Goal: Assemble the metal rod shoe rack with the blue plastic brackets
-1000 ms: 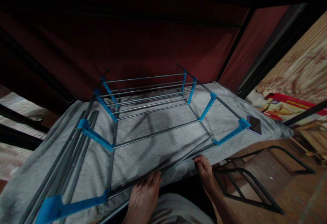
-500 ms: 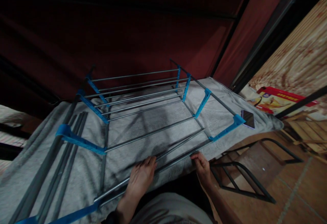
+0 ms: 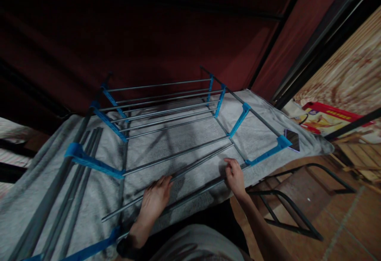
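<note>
A rack of grey metal tubes with blue plastic brackets (image 3: 232,121) lies on a grey blanket (image 3: 184,140). My left hand (image 3: 156,195) is closed over a loose metal tube (image 3: 202,161), which slants across the rack's near section. The tube's left end sticks out past my wrist, and its right end lies near a side bar. Just above the front rail (image 3: 198,191) is my right hand (image 3: 234,175), fingers loosely bent and apart, holding nothing. Part of the front rail is hidden behind my left forearm.
Several spare tubes (image 3: 79,185) lie at the left of the blanket. A phone (image 3: 292,139) rests near the right bracket. Beyond the blanket's right edge stand a metal-framed chair (image 3: 300,193) and a red and yellow box (image 3: 330,117).
The loose tube has shifted left and away from the front rail, with my left hand on it. My right hand has come off the front rail and risen, its fingers loosening.
</note>
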The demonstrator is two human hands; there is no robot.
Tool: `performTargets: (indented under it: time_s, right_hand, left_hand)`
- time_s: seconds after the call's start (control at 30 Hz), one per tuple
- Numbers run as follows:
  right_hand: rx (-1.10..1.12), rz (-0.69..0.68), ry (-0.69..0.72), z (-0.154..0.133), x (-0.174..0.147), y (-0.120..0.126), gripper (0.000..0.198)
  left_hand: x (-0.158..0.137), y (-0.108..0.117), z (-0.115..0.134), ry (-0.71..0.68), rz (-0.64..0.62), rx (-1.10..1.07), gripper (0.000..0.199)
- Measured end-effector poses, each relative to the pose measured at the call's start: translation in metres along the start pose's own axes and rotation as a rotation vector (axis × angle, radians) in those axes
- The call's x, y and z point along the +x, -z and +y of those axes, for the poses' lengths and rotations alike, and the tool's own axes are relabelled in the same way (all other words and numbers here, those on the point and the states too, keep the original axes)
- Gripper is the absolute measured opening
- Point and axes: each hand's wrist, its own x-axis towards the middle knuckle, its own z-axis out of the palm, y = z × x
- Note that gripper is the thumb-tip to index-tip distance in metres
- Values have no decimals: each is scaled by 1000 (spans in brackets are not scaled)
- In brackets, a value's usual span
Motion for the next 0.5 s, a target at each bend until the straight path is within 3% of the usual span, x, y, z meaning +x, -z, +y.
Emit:
performTargets:
  time_s: [0.23,0.5]
  right_hand:
    - [53,-12,-182,14,26,-13,39]
    - [202,-38,-418,35,48,-22,42]
  left_hand:
    - [3,-12,-8,45,43,-87,34]
    - [12,-22,-9,59,-29,-140,36]
